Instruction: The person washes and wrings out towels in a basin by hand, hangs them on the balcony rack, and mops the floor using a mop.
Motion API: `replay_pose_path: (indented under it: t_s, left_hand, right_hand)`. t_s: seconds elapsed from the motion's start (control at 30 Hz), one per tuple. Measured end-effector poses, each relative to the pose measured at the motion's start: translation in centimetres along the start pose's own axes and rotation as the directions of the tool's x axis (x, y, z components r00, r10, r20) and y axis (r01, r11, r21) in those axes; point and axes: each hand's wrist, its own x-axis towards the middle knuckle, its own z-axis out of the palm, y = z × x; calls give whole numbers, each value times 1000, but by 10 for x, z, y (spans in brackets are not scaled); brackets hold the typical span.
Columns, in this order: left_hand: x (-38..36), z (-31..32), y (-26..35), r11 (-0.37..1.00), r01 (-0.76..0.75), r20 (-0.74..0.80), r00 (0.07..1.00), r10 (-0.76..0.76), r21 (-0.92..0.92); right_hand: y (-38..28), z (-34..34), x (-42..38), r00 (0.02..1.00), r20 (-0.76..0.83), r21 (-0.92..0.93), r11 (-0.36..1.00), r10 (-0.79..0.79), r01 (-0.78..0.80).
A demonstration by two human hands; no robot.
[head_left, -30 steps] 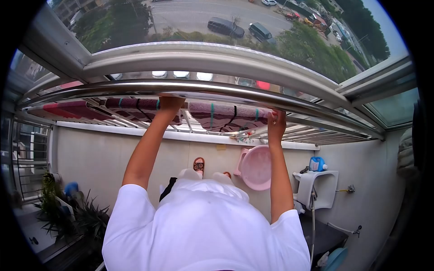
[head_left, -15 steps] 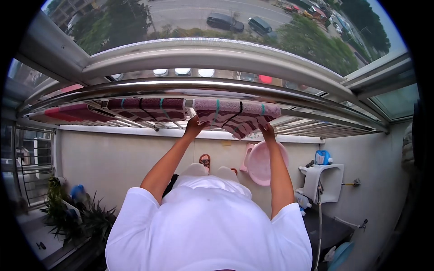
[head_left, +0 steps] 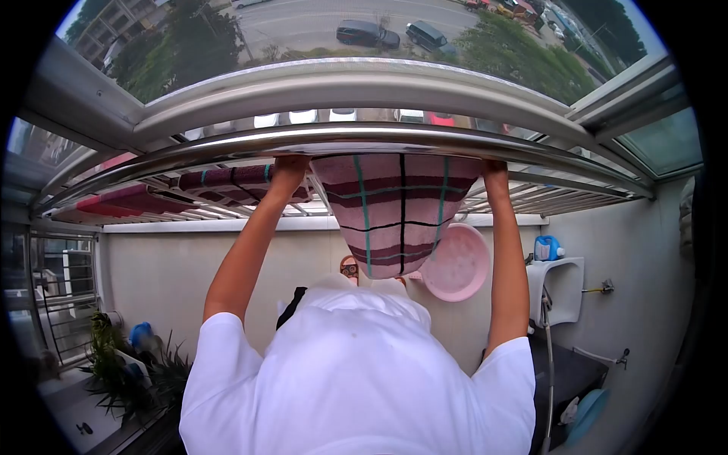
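Observation:
A pink and maroon checked towel (head_left: 394, 199) with black and teal stripes hangs spread out below the metal rail, its lower edge reaching down toward my body. My left hand (head_left: 290, 174) is closed at the towel's upper left corner, just under the rail. At the upper right corner my right hand (head_left: 495, 176) grips the same towel. The rail partly hides the fingertips of both hands. Left of my left hand hangs a second checked towel (head_left: 235, 184) in similar colours, partly covered by that hand.
A polished metal rail (head_left: 364, 138) crosses in front of the window, with thinner bars below. Red cloth (head_left: 114, 202) hangs at far left. A pink basin (head_left: 456, 264) stands below on the right, near a white sink (head_left: 565, 292) and blue bottle (head_left: 547, 248). Potted plants (head_left: 114, 371) are lower left.
Both hands have risen toward the rail and spread further apart. The towel between them has opened out and now hangs lower, covering part of the basin's side and the floor.

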Motion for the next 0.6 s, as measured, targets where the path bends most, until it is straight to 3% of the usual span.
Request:
replay_pose_path:
  t_s: [0.03, 0.07, 0.13, 0.17, 0.23, 0.33, 0.4, 0.43, 0.47, 0.53, 0.6]
  left_hand:
    - [17, 6, -11, 968, -171, -52, 982, 184, 186]
    - [32, 13, -21, 876, -309, -78, 929, 361, 371]
    - [51, 23, -38, 643, -439, -48, 803, 595, 628]
    - [57, 27, -45, 582, -451, -35, 770, 637, 677]
    - [60, 27, -44, 453, -450, -8, 702, 712, 770]
    - [50, 17, -38, 368, -406, -21, 647, 762, 837]
    - [24, 5, -22, 562, -386, -119, 739, 663, 732]
    - [-4, -1, -7, 856, -337, -147, 896, 420, 391]
    - [-32, -8, 8, 990, -143, -163, 976, 142, 4]
    - [-71, 4, -16, 961, 85, 61, 996, -72, -265]
    - [-92, 32, -54, 955, 98, 20, 995, -96, -279]
  right_hand:
    - [10, 9, 22, 999, -49, -322, 947, -23, 6]
    - [20, 23, 29, 990, -99, -227, 971, -105, 80]
    - [20, 38, 37, 946, 30, -242, 916, -322, 320]
    - [26, 46, 42, 791, 16, -406, 719, -612, 564]
    - [32, 51, 42, 798, -2, -462, 708, -603, 534]
    - [10, 47, 15, 936, -31, -528, 801, -350, 282]
    - [-18, 33, -1, 997, -25, -448, 892, -79, 60]
    - [-26, 29, -10, 998, -12, -408, 911, 61, -61]
    - [-29, 30, -20, 989, -130, -353, 935, -66, 16]
    - [-30, 26, -40, 881, -380, -281, 942, -283, 181]
    - [3, 27, -56, 914, -400, -52, 997, -72, 56]
